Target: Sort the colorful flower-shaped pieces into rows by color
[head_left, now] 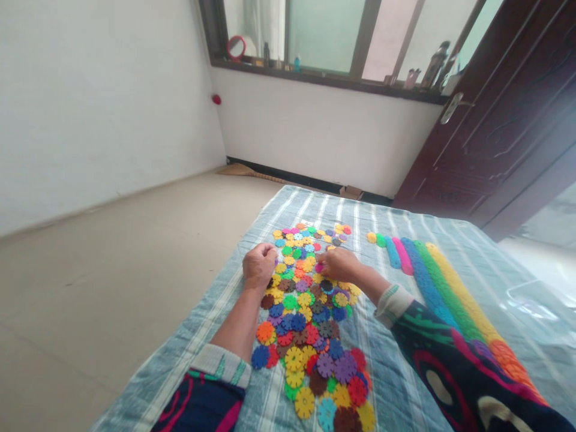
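A: Bare room, pale floor, white walls; spread across the floor, a blue-grey striped cloth (pixel 396 219). Anything hidden?

B: Plenty. Left hand (pixel 260 266) at 9 o'clock of the heap of toothed plastic discs (pixel 306 318), knuckles up, touching the heap's edge. Clenched into a loose fist, contents covered by the fingers. Left sleeve (pixel 202 402) and right sleeve (pixel 450 366) both cut off at the bottom edge.

A: And the right hand (pixel 338 264)?

B: At 1 o'clock from the heap's middle, fingertips pinched shut on a pink disc (pixel 319 267). Mostly covered, only a sliver showing, over the far half of the heap and between the two hands.

A: Off to 3 o'clock?

B: Long rods of stacked discs, side by side on the cloth, well apart from the heap: pink rod (pixel 402 255), blue rod (pixel 426 287), green rod (pixel 443 291), yellow rod (pixel 458 294). Near ends lost behind the right sleeve. Beyond those, something clear and glossy (pixel 531 300), hard to make out.

A: Any writing?

B: Small white tag (pixel 306 222) at 12 o'clock of the heap, too small to read. Bottles along the window sill (pixel 324 78) at 12 o'clock, labels blurred. Red ring (pixel 236 47) propped there at 11 o'clock. Dark wooden door (pixel 508 120) at 2 o'clock, cut by the frame edge.
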